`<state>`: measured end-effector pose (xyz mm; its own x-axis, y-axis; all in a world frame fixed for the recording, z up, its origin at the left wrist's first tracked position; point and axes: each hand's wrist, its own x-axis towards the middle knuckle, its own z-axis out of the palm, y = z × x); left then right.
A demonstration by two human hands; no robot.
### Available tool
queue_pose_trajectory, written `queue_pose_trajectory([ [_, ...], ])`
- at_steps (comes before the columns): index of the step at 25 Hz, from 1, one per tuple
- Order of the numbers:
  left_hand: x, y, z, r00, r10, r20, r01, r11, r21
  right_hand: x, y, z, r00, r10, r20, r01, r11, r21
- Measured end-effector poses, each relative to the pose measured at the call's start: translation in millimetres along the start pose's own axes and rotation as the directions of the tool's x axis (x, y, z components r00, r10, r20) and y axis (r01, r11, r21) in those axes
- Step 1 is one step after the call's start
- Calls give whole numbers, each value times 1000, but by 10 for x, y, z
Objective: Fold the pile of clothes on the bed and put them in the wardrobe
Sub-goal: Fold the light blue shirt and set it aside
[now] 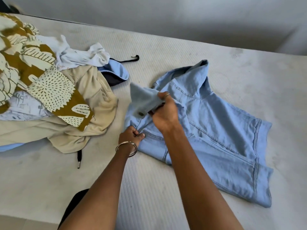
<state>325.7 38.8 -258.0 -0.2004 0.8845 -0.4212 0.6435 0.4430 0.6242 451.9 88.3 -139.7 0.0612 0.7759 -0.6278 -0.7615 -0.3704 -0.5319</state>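
A light blue denim jacket (pixel 221 130) lies spread on the white mattress (pixel 166 47), collar toward the far side. My right hand (pixel 163 112) grips its buttoned cuff and sleeve, lifted over the jacket's front. My left hand (pixel 131 132), with bangles on the wrist, pinches the jacket's left edge down near the mattress. A pile of unfolded clothes (pixel 49 97) sits at the left: a mustard and cream patterned cloth, a beige garment, white pieces and a pale blue hooded item.
A black drawstring (pixel 131 58) trails from the pile at the back, another (pixel 79 158) hangs out at the front. A grey wall (pixel 182 17) runs behind the bed. Bare mattress shows in front and at the far right.
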Motion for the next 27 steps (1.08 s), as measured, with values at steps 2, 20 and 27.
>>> queue_pose_trajectory([
  [2, -26, 10, 1, 1000, 7, -13, -7, 1000, -11, -271, -428, -259, 990, -11, 140, 8, 1000, 22],
  [20, -292, 414, -271, 996, 15, -93, -2, 990, 144, -1060, -1719, -3114, 891, -419, -177, -271, -176, -946],
  [27, -343, 300, -230, 959, 275, 62, -275, 862, 427, -989, -1499, -2935, 819, -529, -223, -491, -444, -749],
])
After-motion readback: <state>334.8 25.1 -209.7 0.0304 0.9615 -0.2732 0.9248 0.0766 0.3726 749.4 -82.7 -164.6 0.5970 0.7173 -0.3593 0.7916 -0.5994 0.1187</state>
